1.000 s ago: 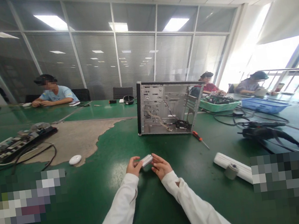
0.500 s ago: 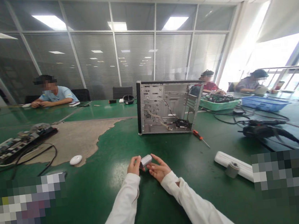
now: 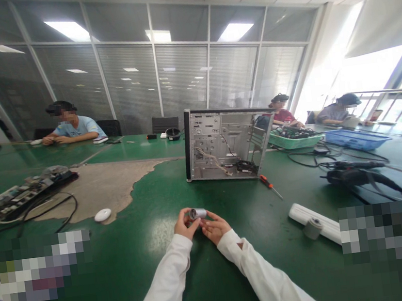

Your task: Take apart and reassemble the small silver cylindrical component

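Note:
A small silver-grey cylinder [image 3: 198,213] is held between my two hands above the green table. My left hand [image 3: 185,224] grips its left end, where a dark round opening shows. On the other side, my right hand [image 3: 216,226] has its fingers at the right end and underside of the cylinder. Beyond my hands an open computer case [image 3: 222,143] stands upright, its metal inside and some cables showing. An orange-handled screwdriver [image 3: 266,181] lies by the case's lower right corner.
A white bar [image 3: 327,226] and a grey cylindrical piece [image 3: 312,228] lie at right, near a black cabled device [image 3: 361,172]. Farther back are green [image 3: 295,142] and blue [image 3: 355,139] baskets. At left lie a circuit assembly [image 3: 26,191] and white disc [image 3: 102,215]. Several people sit across.
The cylinder has turned so that its round left end now shows. My left hand has shifted slightly right, with its thumb now lower, below the cylinder.

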Available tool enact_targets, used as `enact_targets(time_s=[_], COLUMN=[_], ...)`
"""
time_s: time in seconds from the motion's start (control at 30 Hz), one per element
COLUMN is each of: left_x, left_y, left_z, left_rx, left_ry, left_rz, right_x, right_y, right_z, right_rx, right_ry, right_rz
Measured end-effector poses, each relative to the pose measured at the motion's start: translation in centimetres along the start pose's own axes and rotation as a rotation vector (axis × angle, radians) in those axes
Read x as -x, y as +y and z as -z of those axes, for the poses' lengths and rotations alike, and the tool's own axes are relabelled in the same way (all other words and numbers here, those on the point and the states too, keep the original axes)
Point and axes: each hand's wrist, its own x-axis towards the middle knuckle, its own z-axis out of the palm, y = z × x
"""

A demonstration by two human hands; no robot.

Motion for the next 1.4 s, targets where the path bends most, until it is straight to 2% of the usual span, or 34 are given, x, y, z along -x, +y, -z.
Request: enact_targets(time_s=[0.23,0.37,0.5,0.77,0.9,1.0,1.4], left_x=[0.7,1.2,1.5,1.4,1.6,1.8,1.4], left_y=[1.6,2.4,2.9,3.2,3.6,3.9,2.6], left_z=[0.0,0.0,0.1,0.0,0.1,0.1,-0.1], left_rx=[-0.227,-0.348,-0.401,-0.415,-0.38,-0.35,-0.147], left_ry=[0.023,-0.006,-0.022,0.029,0.037,-0.004,0.047], left_rz=[-0.157,-0.263,-0.275,-0.333,-0.348,-0.337,-0.278], right_x=[0.0,0.2,0.5,1.4,1.9,2.3,2.9], right_y=[-0.5,-0.6,-0.8,-1.1,-1.4,-1.8,-2.6], right_z=[-0.1,-0.2,-0.5,-2.1,-2.3,-2.3,-2.2], right_rx=[-0.022,0.005,0.02,0.01,0.002,-0.035,-0.191], right_ry=[0.035,0.002,-0.012,-0.01,-0.07,-0.143,-0.227], right_rz=[-0.168,-0.193,-0.203,-0.271,-0.349,-0.385,-0.33])
